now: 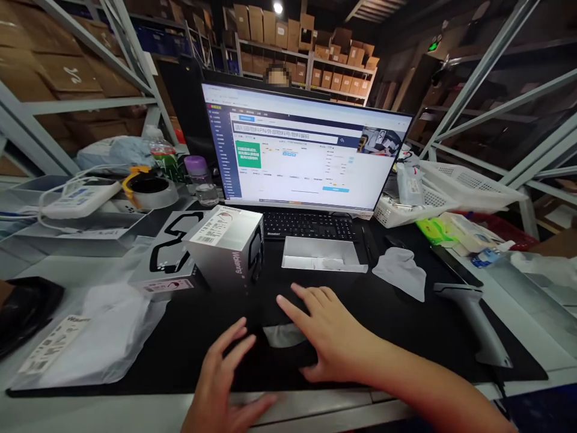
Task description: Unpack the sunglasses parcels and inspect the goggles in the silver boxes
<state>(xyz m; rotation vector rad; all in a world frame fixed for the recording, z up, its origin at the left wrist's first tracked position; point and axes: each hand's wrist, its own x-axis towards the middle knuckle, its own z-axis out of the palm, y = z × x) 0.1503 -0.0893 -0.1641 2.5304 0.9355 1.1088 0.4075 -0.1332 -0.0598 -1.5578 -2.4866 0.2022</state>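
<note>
My left hand point(225, 379) hovers at the front edge of the black mat with its fingers spread and nothing in them. Fingers outstretched, my right hand point(327, 331) lies low over the mat. Partly under it is a small greyish flat piece point(285, 335); I cannot tell whether the hand touches it. Beyond the hands stands a silver-grey printed box point(225, 246) with a label on top, beside another box point(169, 255) showing a black outline. An open white box tray point(322, 254) sits before the keyboard point(306, 227). A crumpled grey cloth point(401, 270) lies farther right.
A monitor point(297, 156) stands at the back. On the right lie a barcode scanner point(478, 325) and white plastic baskets point(469, 186). To the left are a labelled plastic bag point(103, 337), tape roll point(151, 186) and purple-capped bottle point(201, 180). Someone's head point(277, 76) shows behind the monitor.
</note>
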